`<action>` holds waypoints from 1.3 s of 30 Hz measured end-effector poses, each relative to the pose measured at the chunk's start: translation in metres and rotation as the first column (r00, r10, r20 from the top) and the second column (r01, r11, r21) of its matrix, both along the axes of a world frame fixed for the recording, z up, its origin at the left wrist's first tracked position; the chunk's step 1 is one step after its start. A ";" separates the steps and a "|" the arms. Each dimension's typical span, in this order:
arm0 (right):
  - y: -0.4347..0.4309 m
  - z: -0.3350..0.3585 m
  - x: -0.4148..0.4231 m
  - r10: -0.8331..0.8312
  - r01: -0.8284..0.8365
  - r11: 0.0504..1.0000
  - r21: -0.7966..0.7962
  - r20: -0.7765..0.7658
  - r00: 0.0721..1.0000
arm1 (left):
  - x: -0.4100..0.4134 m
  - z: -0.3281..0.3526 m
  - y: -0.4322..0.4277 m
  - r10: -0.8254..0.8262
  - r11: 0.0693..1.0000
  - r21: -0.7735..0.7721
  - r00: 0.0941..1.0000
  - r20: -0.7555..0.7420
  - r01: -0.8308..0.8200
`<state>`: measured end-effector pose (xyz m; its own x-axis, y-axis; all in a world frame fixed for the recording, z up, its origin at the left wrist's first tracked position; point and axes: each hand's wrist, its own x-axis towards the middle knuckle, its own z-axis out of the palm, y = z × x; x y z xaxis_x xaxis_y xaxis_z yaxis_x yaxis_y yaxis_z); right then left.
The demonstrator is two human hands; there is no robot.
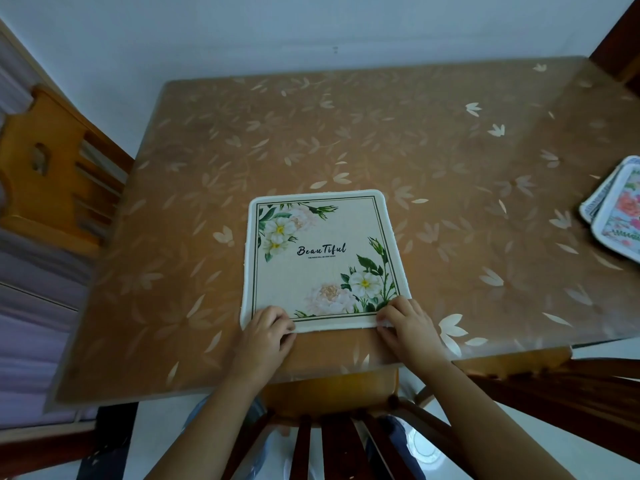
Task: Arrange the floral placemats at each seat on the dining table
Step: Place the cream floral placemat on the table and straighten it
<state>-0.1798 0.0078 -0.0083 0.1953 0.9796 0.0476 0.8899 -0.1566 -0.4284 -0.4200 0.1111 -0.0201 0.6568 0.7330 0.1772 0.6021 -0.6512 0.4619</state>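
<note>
Placemats: one laid out, plus a stack at the right edge of the surface showing at least two. The frame cuts the stack off, so its full count cannot be told.

The square cream floral placemat (322,258) has a white rim, rounded corners, a green line border and the word "Beautiful". It lies flat at the middle of the near edge of the surface (381,133), a brown wooden top under a glossy clear cover printed with pale leaves.

Hands: two. The left hand (266,332) pinches the near left corner of this placemat, fingers (282,322) curled on top. The right hand (405,323) pinches the near right corner likewise.

The stack of floral placemats (620,209) shows pink and red blooms.

Chairs: three.
- A light wooden chair (52,168) stands at the left edge.
- A dark-slatted chair (329,427) stands at the near edge, between the forearms.
- A dark wooden chair back (554,382) stands by the near right corner.
</note>
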 end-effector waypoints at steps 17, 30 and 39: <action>0.004 0.008 0.000 -0.008 0.010 0.994 0.113 -0.021 1.000 | -0.002 0.004 0.004 -0.004 1.000 -0.015 0.998 -0.067 0.003; 0.002 0.005 -0.001 0.027 -0.033 0.990 0.137 0.047 0.999 | -0.003 0.002 0.000 0.082 0.993 -0.091 0.995 0.057 -0.077; -0.004 -0.003 0.001 0.015 -0.023 0.989 0.148 0.056 0.998 | -0.003 0.001 -0.007 0.049 0.998 -0.037 0.997 0.053 -0.047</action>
